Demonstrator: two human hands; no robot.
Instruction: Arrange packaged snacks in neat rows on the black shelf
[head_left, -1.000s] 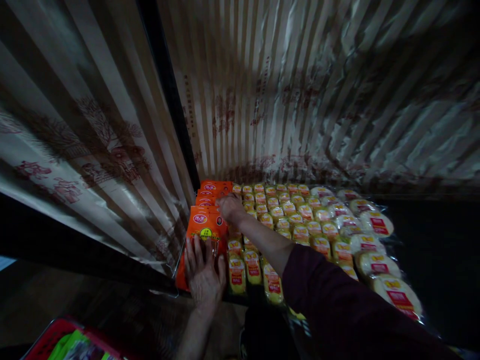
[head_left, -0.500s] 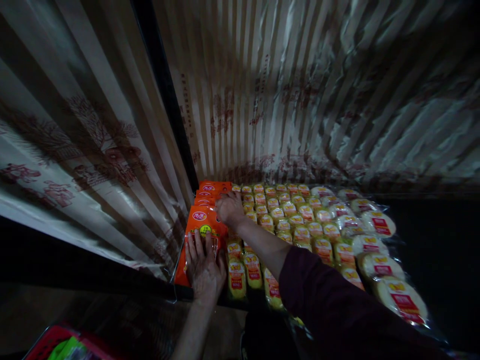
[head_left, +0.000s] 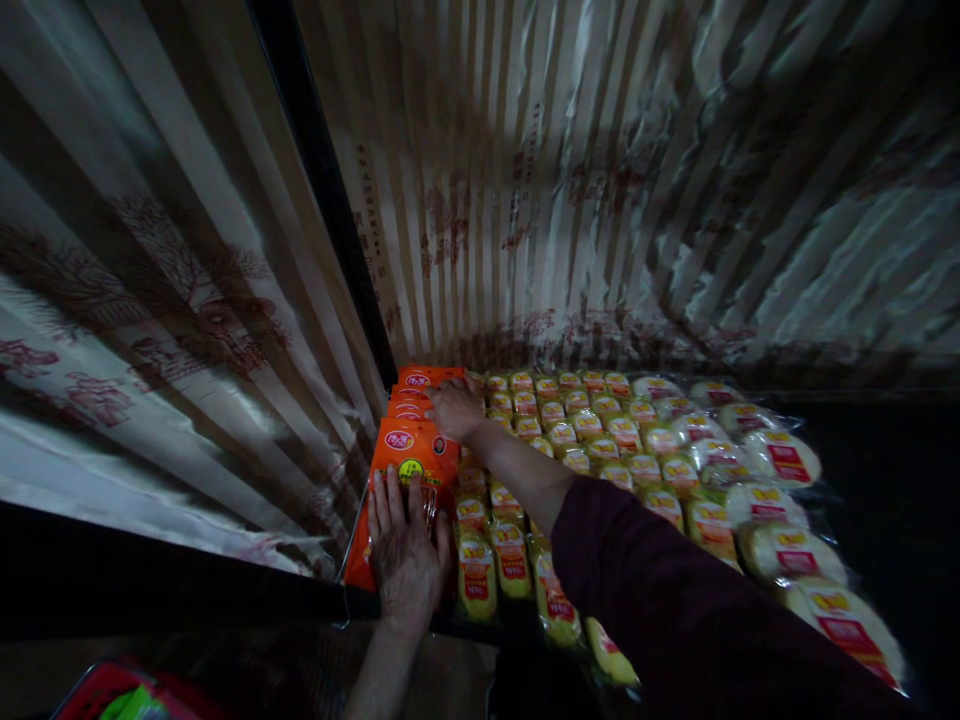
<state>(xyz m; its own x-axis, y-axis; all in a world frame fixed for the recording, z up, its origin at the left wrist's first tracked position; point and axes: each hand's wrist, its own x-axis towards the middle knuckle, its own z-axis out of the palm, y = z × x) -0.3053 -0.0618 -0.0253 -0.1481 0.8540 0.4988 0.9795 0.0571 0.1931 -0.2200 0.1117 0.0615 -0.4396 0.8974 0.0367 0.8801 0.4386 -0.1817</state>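
Orange snack bags [head_left: 416, 442] lie overlapped in a row at the left end of the display surface, with a pink-and-white oval logo on each visible top. My left hand [head_left: 409, 555] rests flat on the nearest bag, fingers spread over its lower half. Farther back, my right hand [head_left: 455, 408] lies across the right side of the rear orange bags [head_left: 420, 379], its fingers pointing left and touching them. Its fingertips show only partly in the dim light. Close by on the right stand rows of small wrapped yellow cakes [head_left: 476, 575], partly covered by my right forearm.
Larger round pale wrapped cakes [head_left: 784, 457] fill the right end of the rows. A dark post [head_left: 322, 150] rises at the left back corner, with striped printed sheeting [head_left: 480, 220] behind it. A red basket [head_left: 112, 685] holding a green packet stands low at the left.
My right hand has loosened from a curled shape to straighter fingers over the rear bags. My left hand stays on the front bag. The view has shifted slightly.
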